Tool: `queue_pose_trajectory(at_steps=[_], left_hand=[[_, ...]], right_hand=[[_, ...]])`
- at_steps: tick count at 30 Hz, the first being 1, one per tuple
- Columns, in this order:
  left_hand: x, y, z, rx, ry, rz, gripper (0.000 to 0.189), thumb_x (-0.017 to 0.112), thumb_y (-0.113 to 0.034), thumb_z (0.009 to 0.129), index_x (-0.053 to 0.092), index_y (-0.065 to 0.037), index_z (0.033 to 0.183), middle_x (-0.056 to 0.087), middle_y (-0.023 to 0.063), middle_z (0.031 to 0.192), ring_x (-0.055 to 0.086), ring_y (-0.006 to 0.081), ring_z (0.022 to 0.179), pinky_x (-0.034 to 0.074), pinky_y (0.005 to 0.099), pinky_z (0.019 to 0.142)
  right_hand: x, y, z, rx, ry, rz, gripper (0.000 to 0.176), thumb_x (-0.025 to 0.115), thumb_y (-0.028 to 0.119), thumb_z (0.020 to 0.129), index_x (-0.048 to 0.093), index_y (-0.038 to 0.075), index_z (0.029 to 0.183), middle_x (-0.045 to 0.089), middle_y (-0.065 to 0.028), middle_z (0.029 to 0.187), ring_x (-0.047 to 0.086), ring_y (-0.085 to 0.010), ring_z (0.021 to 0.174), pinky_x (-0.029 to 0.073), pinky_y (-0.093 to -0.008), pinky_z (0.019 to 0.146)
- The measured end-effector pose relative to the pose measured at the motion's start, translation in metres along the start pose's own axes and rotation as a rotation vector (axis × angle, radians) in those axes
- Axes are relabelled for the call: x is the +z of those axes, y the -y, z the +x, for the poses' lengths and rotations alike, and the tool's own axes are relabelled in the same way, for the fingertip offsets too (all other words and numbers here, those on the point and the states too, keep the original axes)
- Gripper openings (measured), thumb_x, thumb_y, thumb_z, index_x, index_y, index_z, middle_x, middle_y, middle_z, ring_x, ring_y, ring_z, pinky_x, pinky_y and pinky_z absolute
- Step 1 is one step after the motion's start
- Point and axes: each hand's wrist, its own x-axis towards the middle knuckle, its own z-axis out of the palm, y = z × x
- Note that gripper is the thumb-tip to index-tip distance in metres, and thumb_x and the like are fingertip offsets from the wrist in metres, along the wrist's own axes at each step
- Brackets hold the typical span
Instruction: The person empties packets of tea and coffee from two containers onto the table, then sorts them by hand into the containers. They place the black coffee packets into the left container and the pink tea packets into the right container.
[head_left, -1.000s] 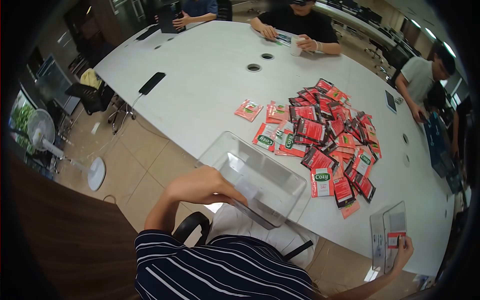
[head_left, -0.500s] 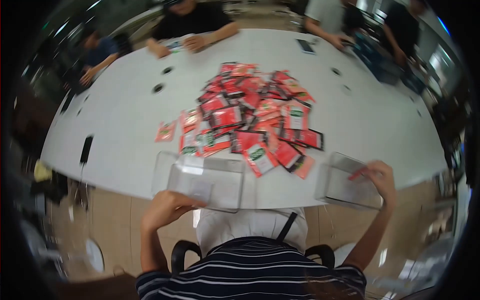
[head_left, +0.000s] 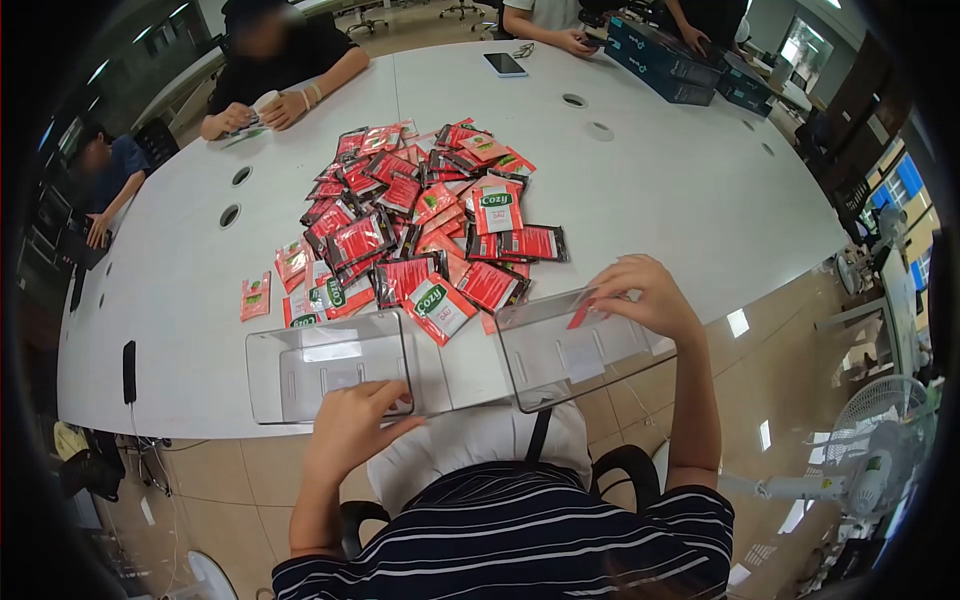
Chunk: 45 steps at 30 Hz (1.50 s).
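White table fills the middle of the frame, part of its near edge hidden behind a hand. Across its centre spreads a pile of sachets, red with black edges or pale coral, several with a green "Cozy" label; overlaps conceal the lower ones. Dark boxes stand at the upper right, their contents hard to make out. Left of centre, the clear left bin sits at the table edge, glare on its floor; right of centre, the clear right bin tilts past that edge. The left hand, thumb apart from bent fingers, straddles the left bin's lower right corner; whether it grips, I cannot tell. The right hand, nearly closed, pinches a red sachet at the right bin's upper side, only a narrow strip showing
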Motion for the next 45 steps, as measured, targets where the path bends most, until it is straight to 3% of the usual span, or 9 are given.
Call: queue_pose_trajectory(at_steps=[4, 10, 16, 27, 33, 36, 39, 42, 45], left_hand=[[0.012, 0.001, 0.01, 0.052, -0.112, 0.053, 0.023, 0.078, -0.024, 0.074, 0.062, -0.009, 0.08, 0.067, 0.0045, 0.073, 0.066, 0.0218, 0.065, 0.049, 0.0325, 0.054], [0.015, 0.006, 0.011, 0.129, -0.149, 0.112, 0.021, 0.077, -0.024, 0.074, 0.063, -0.009, 0.078, 0.065, 0.0047, 0.07, 0.062, 0.0244, 0.061, 0.047, 0.0354, 0.052], [0.017, 0.007, 0.017, 0.158, -0.118, 0.15, 0.019, 0.071, -0.028, 0.079, 0.063, -0.011, 0.081, 0.065, 0.0032, 0.071, 0.063, 0.0232, 0.067, 0.049, 0.036, 0.055], [0.017, 0.015, 0.02, 0.189, -0.181, 0.172, 0.033, 0.07, -0.046, 0.078, 0.066, -0.014, 0.079, 0.061, 0.0028, 0.064, 0.064, 0.0221, 0.066, 0.05, 0.0339, 0.057], [0.014, 0.026, 0.017, 0.211, -0.193, 0.195, 0.036, 0.073, -0.047, 0.076, 0.066, -0.012, 0.081, 0.063, 0.0023, 0.068, 0.064, 0.0208, 0.066, 0.05, 0.0324, 0.056], [0.009, 0.019, 0.017, 0.166, -0.39, 0.123, 0.04, 0.075, -0.046, 0.074, 0.066, -0.01, 0.088, 0.065, 0.0028, 0.079, 0.064, 0.0214, 0.074, 0.051, 0.0318, 0.061], [0.004, -0.002, 0.033, 0.302, -0.639, 0.012, 0.045, 0.08, -0.044, 0.068, 0.068, -0.01, 0.095, 0.065, -0.0011, 0.084, 0.065, 0.0193, 0.081, 0.051, 0.0307, 0.071], [0.034, -0.023, 0.045, 0.337, -0.657, 0.151, 0.04, 0.08, -0.04, 0.071, 0.069, -0.012, 0.097, 0.066, -0.0019, 0.09, 0.065, 0.0172, 0.092, 0.047, 0.0305, 0.084], [0.092, -0.016, 0.052, 0.385, -0.814, 0.376, 0.03, 0.079, -0.035, 0.074, 0.069, -0.015, 0.094, 0.066, -0.004, 0.087, 0.064, 0.0136, 0.087, 0.045, 0.0291, 0.086]], right_hand=[[0.011, 0.003, 0.013, -0.04, -0.06, -0.027, 0.009, 0.073, 0.019, 0.077, 0.071, 0.011, 0.077, 0.071, 0.0014, 0.089, 0.06, -0.0184, 0.078, 0.042, -0.0324, 0.081], [0.019, 0.005, 0.03, -0.007, -0.07, 0.0, 0.012, 0.074, 0.02, 0.075, 0.071, 0.009, 0.076, 0.071, 0.0003, 0.086, 0.059, -0.0192, 0.076, 0.042, -0.0329, 0.079], [0.027, 0.01, 0.047, -0.006, -0.085, -0.012, 0.012, 0.074, 0.02, 0.074, 0.071, 0.009, 0.076, 0.071, -0.0007, 0.086, 0.06, -0.0206, 0.077, 0.042, -0.0334, 0.079], [0.052, 0.025, 0.078, -0.008, -0.061, -0.018, 0.014, 0.074, 0.018, 0.073, 0.072, 0.006, 0.08, 0.072, -0.0043, 0.09, 0.061, -0.0228, 0.077, 0.041, -0.0343, 0.081], [0.054, 0.028, 0.085, -0.053, -0.046, -0.04, 0.013, 0.074, 0.018, 0.076, 0.071, 0.006, 0.081, 0.072, -0.0034, 0.097, 0.064, -0.0227, 0.085, 0.039, -0.0373, 0.098], [0.04, 0.025, 0.089, -0.044, 0.008, 0.239, 0.013, 0.072, 0.015, 0.08, 0.069, 0.003, 0.084, 0.072, -0.0042, 0.1, 0.063, -0.0167, 0.09, 0.038, -0.0351, 0.101], [0.015, 0.009, 0.099, 0.126, 0.018, 0.598, 0.016, 0.065, 0.014, 0.089, 0.064, 0.0, 0.094, 0.07, -0.0057, 0.101, 0.06, -0.0108, 0.093, 0.042, -0.0283, 0.094], [0.016, -0.042, 0.13, 0.158, -0.232, 0.598, 0.019, 0.056, 0.014, 0.096, 0.058, -0.001, 0.108, 0.067, -0.0063, 0.1, 0.058, -0.0088, 0.097, 0.045, -0.0235, 0.087], [0.043, -0.112, 0.133, 0.348, -0.537, 0.348, 0.023, 0.049, 0.012, 0.099, 0.052, 0.002, 0.119, 0.063, -0.0057, 0.103, 0.059, -0.0117, 0.098, 0.046, -0.0254, 0.086]])
